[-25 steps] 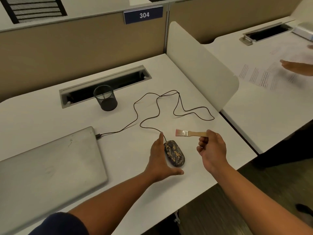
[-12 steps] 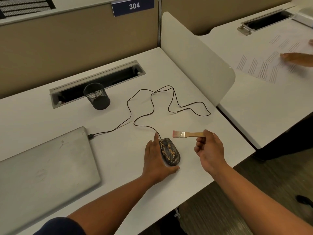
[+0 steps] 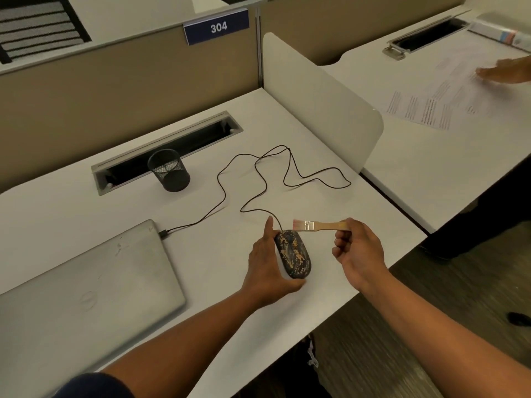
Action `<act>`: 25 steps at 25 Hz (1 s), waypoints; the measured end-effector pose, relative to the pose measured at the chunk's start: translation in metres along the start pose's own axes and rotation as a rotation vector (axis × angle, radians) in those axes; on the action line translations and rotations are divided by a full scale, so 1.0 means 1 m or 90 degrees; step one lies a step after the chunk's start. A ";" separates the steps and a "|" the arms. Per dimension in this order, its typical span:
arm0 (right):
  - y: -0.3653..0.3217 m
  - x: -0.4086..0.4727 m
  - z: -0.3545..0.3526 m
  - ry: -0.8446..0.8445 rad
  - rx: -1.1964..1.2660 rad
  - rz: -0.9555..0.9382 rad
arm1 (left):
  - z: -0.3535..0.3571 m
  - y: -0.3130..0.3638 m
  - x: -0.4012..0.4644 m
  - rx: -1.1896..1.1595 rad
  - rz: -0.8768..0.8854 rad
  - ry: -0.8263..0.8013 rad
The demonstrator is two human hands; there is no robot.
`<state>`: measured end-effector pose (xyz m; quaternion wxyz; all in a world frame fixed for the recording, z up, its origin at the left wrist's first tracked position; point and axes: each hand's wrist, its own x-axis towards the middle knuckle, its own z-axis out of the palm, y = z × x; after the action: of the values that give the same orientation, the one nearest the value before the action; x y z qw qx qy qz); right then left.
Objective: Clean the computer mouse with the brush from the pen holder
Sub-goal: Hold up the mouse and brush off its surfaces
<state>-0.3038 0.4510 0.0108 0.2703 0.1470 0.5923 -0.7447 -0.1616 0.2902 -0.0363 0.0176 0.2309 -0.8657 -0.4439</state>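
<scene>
A dark mouse with gold speckles lies on the white desk near its front edge. My left hand cups the mouse's left side, thumb under its near end, forefinger stretched along it. My right hand pinches the wooden handle of a small flat brush. The brush lies level, its pale pink bristles pointing left, just above the mouse's far end. An empty black mesh pen holder stands further back on the desk.
The mouse's black cable loops across the desk to a shut grey laptop at the left. A cable slot runs behind the holder. A white divider stands at the right; beyond it another person's hand rests on papers.
My left hand has closed in from beside the mouse until it cups it. The brush in my right hand has come slightly nearer the mouse's far end.
</scene>
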 end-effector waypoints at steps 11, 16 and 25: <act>0.049 -0.155 -0.034 0.164 0.179 -0.021 | -0.033 0.010 -0.085 0.085 0.194 -0.179; 0.066 -0.201 -0.073 0.228 0.221 -0.006 | -0.015 0.023 -0.116 0.044 0.229 -0.231; 0.107 -0.240 -0.135 0.241 0.301 0.050 | 0.027 0.036 -0.163 0.040 0.218 -0.330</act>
<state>-0.0612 0.6193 0.0199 0.1421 0.3651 0.4359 -0.8103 -0.0366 0.3966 0.0039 -0.1366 -0.0389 -0.8810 -0.4514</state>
